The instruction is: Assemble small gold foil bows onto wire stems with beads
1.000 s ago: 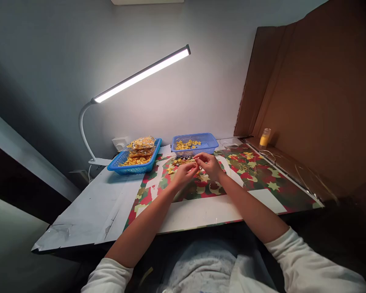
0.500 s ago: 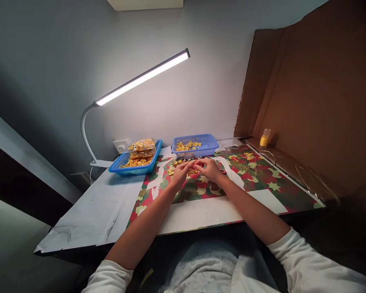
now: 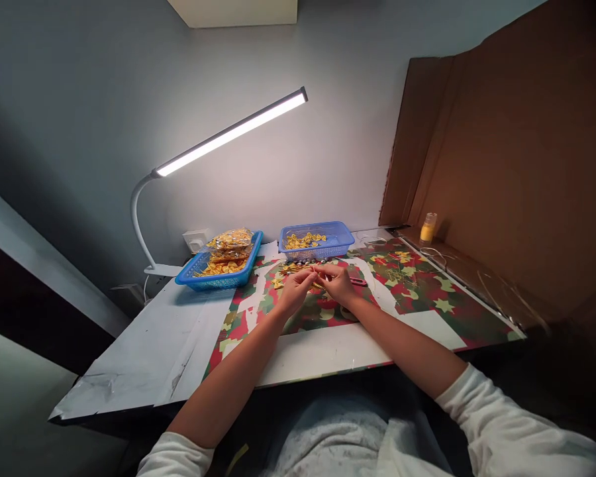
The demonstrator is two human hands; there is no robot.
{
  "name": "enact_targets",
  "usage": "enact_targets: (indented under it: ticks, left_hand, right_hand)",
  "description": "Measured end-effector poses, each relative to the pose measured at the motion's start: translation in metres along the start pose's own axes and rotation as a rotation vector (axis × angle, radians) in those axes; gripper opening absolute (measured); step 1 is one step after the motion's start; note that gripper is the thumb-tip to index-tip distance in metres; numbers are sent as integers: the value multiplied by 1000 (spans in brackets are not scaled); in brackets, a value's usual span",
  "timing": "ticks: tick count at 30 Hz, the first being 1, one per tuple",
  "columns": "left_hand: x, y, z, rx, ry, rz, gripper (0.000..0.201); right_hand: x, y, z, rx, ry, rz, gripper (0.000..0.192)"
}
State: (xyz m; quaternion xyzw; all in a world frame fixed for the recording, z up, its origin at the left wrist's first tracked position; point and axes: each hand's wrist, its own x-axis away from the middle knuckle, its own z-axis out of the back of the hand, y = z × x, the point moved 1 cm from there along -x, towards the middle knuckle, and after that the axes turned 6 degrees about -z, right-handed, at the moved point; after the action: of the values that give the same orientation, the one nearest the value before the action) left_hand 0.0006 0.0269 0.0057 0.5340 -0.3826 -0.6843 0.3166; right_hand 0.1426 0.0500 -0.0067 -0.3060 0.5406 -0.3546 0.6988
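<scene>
Over the patterned mat, my left hand [image 3: 296, 291] and my right hand [image 3: 336, 285] meet with fingertips pinched close together. Whatever they hold is too small and too covered by the fingers to name. Several yellow bows [image 3: 289, 268] and small shiny round pieces lie on the mat just beyond my hands. A pink-rimmed tool [image 3: 358, 281], partly hidden, rests right of my right hand. Behind stands a blue-violet basket [image 3: 345, 246] with yellow bows [image 3: 302, 241] in it.
A bright blue basket [image 3: 213, 281] with yellow pieces and clear bags [image 3: 231, 240] stands at left, beside the clamped lamp [image 3: 233, 132]. Yellow pieces and thin wires [image 3: 402, 273] lie at right. A small bottle [image 3: 428, 228] stands near the cardboard wall [image 3: 501, 152].
My right hand's fingers have shifted slightly against the left's, and more of the pink-rimmed tool shows. The whole view has tilted a little; the baskets have not moved.
</scene>
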Motion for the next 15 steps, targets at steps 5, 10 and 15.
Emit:
enact_targets:
  ticks: [5,10,15]
  left_hand:
    - [1,4,-1,2,-32,-16,34]
    - [1,8,0,19,-47,2,31]
    - [0,3,3,66,3,23,30]
  right_hand:
    - [0,-11,5,9,-90,89,34]
    - [-2,-14,12,111,-61,154,32]
    - [-5,-15,18,204,-60,186,26]
